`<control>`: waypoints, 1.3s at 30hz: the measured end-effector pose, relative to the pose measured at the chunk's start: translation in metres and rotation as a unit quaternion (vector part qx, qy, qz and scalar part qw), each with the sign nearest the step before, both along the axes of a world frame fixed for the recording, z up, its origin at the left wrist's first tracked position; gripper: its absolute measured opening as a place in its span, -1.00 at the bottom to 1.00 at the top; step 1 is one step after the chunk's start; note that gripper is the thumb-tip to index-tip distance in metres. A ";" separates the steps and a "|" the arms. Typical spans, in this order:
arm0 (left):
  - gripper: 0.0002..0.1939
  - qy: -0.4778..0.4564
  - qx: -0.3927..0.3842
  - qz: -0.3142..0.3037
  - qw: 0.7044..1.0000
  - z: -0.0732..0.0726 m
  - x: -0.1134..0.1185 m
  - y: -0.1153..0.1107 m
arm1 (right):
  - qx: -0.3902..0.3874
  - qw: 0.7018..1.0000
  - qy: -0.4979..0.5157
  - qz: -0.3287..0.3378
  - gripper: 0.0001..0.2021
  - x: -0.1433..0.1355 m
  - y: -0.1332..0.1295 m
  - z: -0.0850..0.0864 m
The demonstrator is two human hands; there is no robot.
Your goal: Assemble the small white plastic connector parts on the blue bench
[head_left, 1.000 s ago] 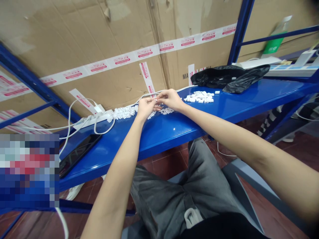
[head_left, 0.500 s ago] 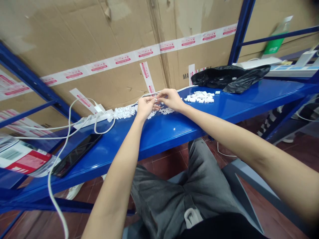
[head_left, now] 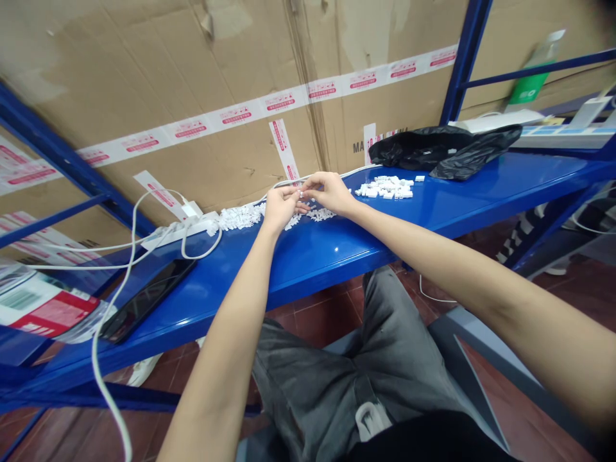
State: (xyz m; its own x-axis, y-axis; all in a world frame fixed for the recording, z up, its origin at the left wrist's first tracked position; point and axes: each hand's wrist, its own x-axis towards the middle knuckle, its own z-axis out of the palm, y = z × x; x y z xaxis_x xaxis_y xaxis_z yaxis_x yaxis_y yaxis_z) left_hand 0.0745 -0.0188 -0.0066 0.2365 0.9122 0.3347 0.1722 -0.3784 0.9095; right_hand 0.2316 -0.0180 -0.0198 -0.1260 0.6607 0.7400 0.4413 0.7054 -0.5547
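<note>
A: What did each hand grasp?

B: The left hand and right hand pinched a tiny white piece between their fingertips, above the desk.

A: How far had the handling advanced?

B: That piece was in hand, not set down. Small white parts lay beside the left hand, others below the right; a heap of larger white blocks lay beyond the right hand. Which were finished could not be told.
</note>
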 end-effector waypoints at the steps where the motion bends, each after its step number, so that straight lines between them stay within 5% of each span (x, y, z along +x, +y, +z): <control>1: -0.80 0.001 0.001 0.000 1.000 0.000 0.000 0.000 | -0.001 1.000 -0.002 -0.001 -0.93 0.000 0.000 0.000; 18: -0.86 0.023 0.067 -0.009 0.997 -0.005 0.000 0.005 | 0.017 1.000 0.002 0.012 -0.98 0.001 0.004 -0.004; 24: -0.86 0.024 0.078 0.035 0.996 -0.011 -0.001 0.014 | 0.003 1.000 -0.024 0.000 -0.96 0.000 0.005 -0.004; 30: -0.80 0.018 0.137 0.156 0.978 -0.010 -0.012 0.020 | -0.023 0.986 -0.089 -0.139 -0.87 0.008 0.005 -0.005; 35: -0.79 0.053 0.143 0.209 0.966 -0.008 -0.019 0.022 | -0.132 0.924 -0.160 -0.322 -0.79 0.017 0.003 -0.009; 39: -0.76 0.124 0.150 0.256 0.947 -0.007 -0.028 0.021 | -0.199 0.885 -0.194 -0.373 -0.62 0.021 0.006 -0.011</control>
State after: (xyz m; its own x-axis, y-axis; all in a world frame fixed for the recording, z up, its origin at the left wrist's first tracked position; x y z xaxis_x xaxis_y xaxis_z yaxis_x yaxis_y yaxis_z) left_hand 0.0468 0.0022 -0.0138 -0.1058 0.8012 0.5889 0.5964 -0.4228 0.6824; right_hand 0.2523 -0.0119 -0.0307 0.2616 0.8659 0.4263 0.9138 -0.0799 -0.3983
